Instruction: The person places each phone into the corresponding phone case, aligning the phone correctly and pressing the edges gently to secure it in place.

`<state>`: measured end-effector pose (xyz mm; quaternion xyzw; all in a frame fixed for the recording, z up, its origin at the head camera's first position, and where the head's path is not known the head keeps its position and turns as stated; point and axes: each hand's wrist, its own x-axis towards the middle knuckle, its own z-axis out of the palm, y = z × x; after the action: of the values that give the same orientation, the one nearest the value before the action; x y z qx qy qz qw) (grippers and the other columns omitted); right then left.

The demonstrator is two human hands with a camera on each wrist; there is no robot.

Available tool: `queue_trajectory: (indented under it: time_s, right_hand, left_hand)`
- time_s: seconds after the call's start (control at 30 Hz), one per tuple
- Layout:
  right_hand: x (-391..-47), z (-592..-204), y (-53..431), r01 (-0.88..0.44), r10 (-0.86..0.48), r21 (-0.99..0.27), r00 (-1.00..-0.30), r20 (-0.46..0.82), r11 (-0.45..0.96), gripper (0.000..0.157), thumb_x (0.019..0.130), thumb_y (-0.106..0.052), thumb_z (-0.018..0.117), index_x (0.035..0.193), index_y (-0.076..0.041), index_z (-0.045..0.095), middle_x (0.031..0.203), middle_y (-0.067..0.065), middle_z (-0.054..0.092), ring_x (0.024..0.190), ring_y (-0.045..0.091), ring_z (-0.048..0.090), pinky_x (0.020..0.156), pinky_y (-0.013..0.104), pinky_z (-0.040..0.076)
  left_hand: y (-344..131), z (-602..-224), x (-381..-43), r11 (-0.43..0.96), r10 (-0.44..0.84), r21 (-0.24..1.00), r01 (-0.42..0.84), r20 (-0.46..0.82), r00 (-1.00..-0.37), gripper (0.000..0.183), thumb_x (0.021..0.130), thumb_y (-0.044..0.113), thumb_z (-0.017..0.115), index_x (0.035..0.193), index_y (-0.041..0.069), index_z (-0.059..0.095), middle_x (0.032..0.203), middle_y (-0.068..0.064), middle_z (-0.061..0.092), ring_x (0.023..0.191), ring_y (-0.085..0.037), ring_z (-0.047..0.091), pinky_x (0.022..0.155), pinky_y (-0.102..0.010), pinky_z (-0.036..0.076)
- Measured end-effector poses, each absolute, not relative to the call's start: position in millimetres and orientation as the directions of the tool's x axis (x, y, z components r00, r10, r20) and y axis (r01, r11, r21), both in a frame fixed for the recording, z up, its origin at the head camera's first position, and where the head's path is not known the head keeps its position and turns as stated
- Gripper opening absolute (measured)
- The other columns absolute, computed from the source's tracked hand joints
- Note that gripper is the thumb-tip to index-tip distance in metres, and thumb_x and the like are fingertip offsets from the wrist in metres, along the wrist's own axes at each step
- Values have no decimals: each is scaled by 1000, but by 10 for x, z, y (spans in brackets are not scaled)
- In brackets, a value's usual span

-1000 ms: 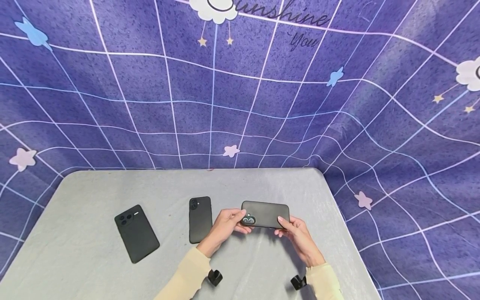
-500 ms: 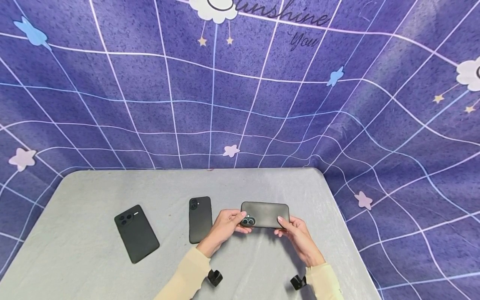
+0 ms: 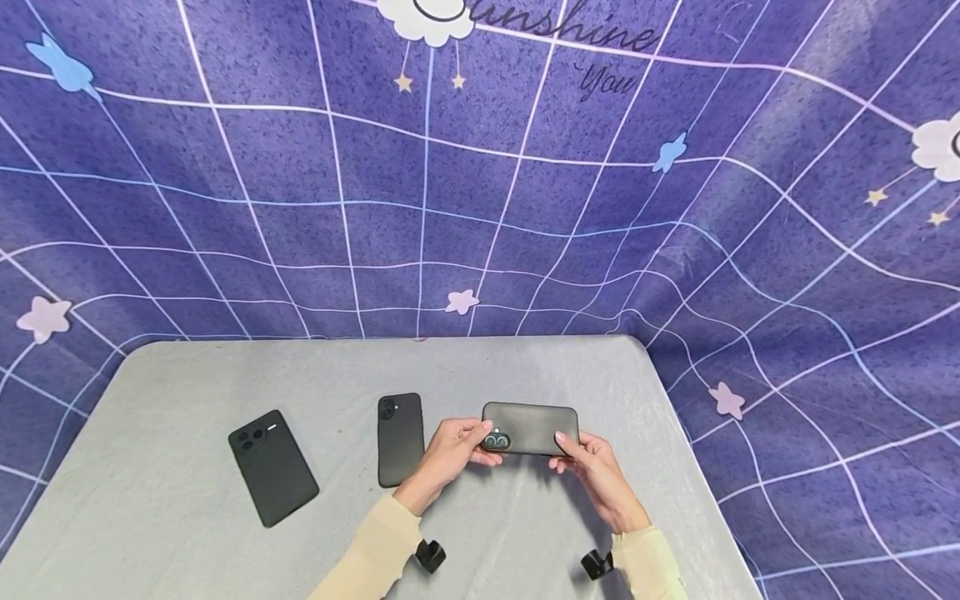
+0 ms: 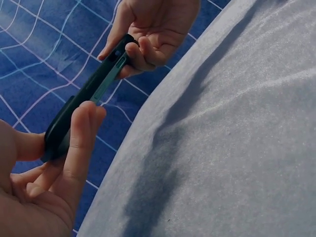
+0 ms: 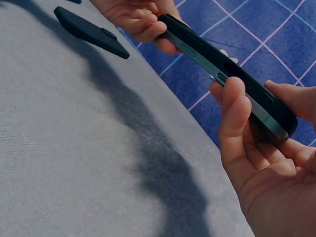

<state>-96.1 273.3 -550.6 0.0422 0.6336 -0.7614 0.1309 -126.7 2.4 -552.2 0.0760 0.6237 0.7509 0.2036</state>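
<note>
Between both hands I hold a phone [image 3: 531, 423] level and lengthwise, its matte black back and twin-lens camera facing up in the head view. My left hand [image 3: 453, 446] pinches the camera end, thumb on top and fingers beneath. At the opposite end my right hand [image 3: 596, 471] grips with its thumb on the back. A greenish phone edge [image 5: 190, 52] shows along the black case [image 5: 247, 84] in the right wrist view. The left wrist view has the same phone [image 4: 81, 106] raised above the table, its screen side hidden.
A black phone [image 3: 401, 442] lies back up just left of my left hand. Farther left, a larger black phone [image 3: 273, 471] lies at an angle. Both are on the grey cloth-covered table [image 3: 352, 542], backed by a purple patterned curtain [image 3: 375, 208].
The held phone tilts very slightly, shifting the sheen on its back. Both hands keep the same grip and place, and the other two phones stay put.
</note>
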Motion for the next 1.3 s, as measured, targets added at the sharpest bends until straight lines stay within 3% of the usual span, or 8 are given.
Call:
queue_trajectory:
  time_s: [0.37, 0.77, 1.3]
  right_hand:
    - [-949, -5507, 2739, 252, -142, -954, -963, -230, -164, 17, 108, -19, 66, 110, -3, 70, 78, 1, 74, 71, 12, 70, 71, 23, 56]
    - [-957, -5498, 2719, 247, -136, -953, -965, -226, -173, 13, 109, -17, 65, 105, -6, 71, 77, 1, 74, 70, 11, 70, 70, 22, 56]
    - [-970, -5504, 2719, 254, -119, -952, -964, -236, -172, 13, 108, -17, 65, 105, -5, 70, 77, 1, 74, 70, 12, 69, 70, 23, 57]
  left_hand:
    - [-21, -5524, -1295, -163, 464, 960, -228, -130, -877, 38, 113, 17, 58, 122, -19, 66, 100, -32, 77, 80, -17, 80, 81, -33, 67]
    - [-6, -5490, -1270, -177, 429, 944, -278, -180, -885, 31, 110, 10, 61, 120, -19, 66, 105, -30, 77, 86, -28, 81, 85, -34, 66]
    - [23, -5520, -1273, -160, 415, 958, -237, -152, -897, 33, 110, 16, 63, 119, -16, 66, 99, -29, 77, 80, -16, 79, 78, -29, 66]
